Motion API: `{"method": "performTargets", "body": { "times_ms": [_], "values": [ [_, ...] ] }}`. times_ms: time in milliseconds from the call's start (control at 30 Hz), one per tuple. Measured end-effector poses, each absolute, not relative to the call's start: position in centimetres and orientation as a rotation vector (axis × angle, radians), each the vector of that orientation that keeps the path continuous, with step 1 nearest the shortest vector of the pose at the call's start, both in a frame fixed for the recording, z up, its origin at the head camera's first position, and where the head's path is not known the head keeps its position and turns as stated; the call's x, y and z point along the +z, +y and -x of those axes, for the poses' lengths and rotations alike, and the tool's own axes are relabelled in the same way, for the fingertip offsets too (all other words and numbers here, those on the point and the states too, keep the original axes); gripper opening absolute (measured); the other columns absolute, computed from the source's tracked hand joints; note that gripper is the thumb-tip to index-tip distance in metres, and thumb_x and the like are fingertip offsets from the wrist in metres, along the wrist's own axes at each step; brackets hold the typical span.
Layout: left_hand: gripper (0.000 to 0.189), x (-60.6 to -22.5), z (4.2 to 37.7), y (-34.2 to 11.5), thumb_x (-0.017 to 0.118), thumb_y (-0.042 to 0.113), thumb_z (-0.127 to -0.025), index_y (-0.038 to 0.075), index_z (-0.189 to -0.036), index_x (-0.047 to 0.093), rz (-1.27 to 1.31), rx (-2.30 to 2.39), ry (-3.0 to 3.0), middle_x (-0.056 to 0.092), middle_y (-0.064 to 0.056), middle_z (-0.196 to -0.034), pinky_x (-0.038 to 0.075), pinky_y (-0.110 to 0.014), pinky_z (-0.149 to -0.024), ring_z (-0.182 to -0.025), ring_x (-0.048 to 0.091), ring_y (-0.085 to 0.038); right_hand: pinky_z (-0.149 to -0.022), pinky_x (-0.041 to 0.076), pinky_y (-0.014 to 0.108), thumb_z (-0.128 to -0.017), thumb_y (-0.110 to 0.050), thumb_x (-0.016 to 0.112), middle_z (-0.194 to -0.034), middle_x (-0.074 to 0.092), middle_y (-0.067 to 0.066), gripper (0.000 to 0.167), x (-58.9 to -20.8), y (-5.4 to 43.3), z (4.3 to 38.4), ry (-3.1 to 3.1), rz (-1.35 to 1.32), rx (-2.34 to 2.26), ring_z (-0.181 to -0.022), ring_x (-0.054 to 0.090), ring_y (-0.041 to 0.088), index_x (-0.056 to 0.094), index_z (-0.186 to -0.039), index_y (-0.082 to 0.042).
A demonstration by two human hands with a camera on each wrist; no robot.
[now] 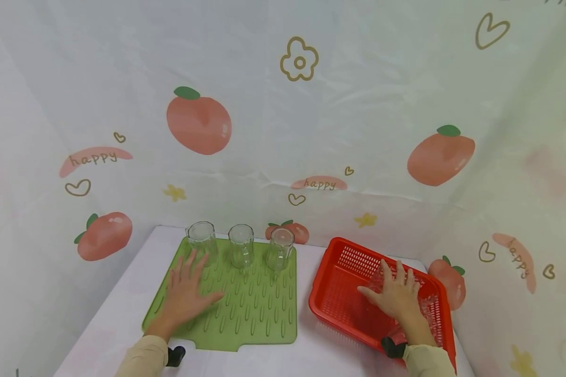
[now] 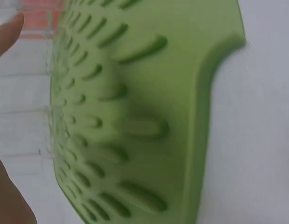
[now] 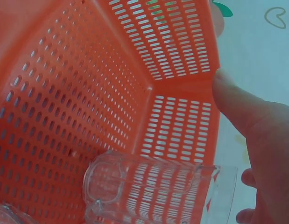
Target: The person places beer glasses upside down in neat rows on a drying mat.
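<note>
My left hand [image 1: 185, 296] hovers over the left part of a green ridged drying mat [image 1: 260, 314], fingers spread and holding nothing. Along the mat's back edge stand three clear glass mugs: one on the left [image 1: 202, 235] just beyond my left fingertips, one in the middle [image 1: 241, 243] and one on the right [image 1: 281, 248]. Over a red perforated basket [image 1: 327, 256], my right hand [image 1: 398, 296] has its fingers apart. In the right wrist view a clear mug [image 3: 149, 184] lies on its side in the basket, near the right hand's fingers [image 3: 235, 95]; part of another clear piece [image 3: 9, 215] shows at the lower left.
The white table [image 1: 99, 340] carries the mat on the left and the basket on the right, with a strip of tabletop between them. A white cloth [image 1: 264, 131] printed with fruit hangs close behind both.
</note>
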State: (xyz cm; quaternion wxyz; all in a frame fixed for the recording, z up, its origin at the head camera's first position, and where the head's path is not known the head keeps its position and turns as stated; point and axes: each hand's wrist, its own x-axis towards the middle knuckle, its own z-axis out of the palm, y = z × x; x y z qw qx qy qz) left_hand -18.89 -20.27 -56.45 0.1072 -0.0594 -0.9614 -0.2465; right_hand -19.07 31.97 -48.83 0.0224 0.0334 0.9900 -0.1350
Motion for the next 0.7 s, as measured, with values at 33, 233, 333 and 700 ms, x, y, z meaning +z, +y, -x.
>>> {"method": "performTargets", "body": {
  "times_ms": [33, 233, 333, 700],
  "values": [
    [0.109, -56.6, 18.9, -20.5, 0.080, 0.059, -0.078, 0.019, -0.163, 0.024, 0.189, -0.724, -2.828, 0.011, -0.018, -0.171, 0.010, -0.080, -0.116, -0.152, 0.008, -0.059, -0.111, 0.006, 0.085, -0.080, -0.076, 0.066, -0.162, 0.007, 0.040, 0.118, -48.8, 32.0, 19.1, 3.063, -0.105, -0.420, -0.144, 0.004, 0.070, 0.020, -0.160, -0.003],
    [0.110, -57.6, 18.6, -21.8, 0.081, 0.059, -0.076, 0.018, -0.162, 0.026, 0.217, -0.712, -2.829, 0.019, -0.024, -0.167, 0.014, -0.082, -0.112, -0.147, 0.016, -0.063, -0.111, 0.008, 0.085, -0.077, -0.069, 0.075, -0.160, 0.010, 0.040, 0.116, -48.6, 32.3, 18.9, 3.049, -0.125, -0.407, -0.142, 0.008, 0.071, 0.024, -0.158, -0.003],
    [0.110, -58.0, 18.6, -22.4, 0.081, 0.060, -0.076, 0.015, -0.161, 0.027, 0.202, -0.692, -2.846, 0.023, -0.027, -0.165, 0.017, -0.083, -0.110, -0.147, 0.018, -0.062, -0.114, 0.009, 0.083, -0.078, -0.060, 0.080, -0.159, 0.013, 0.040, 0.113, -48.4, 32.4, 18.7, 3.038, -0.153, -0.402, -0.142, 0.011, 0.070, 0.025, -0.158, -0.003],
    [0.112, -59.1, 18.4, -23.9, 0.078, 0.065, -0.076, 0.011, -0.160, 0.029, 0.134, -0.762, -2.955, 0.020, -0.027, -0.165, 0.015, -0.085, -0.109, -0.147, 0.016, -0.062, -0.106, 0.029, 0.082, -0.077, -0.051, 0.085, -0.156, 0.019, 0.040, 0.110, -47.3, 32.6, 18.2, 2.992, -0.261, -0.377, -0.135, 0.026, 0.070, 0.026, -0.157, -0.003]
  ]
}}
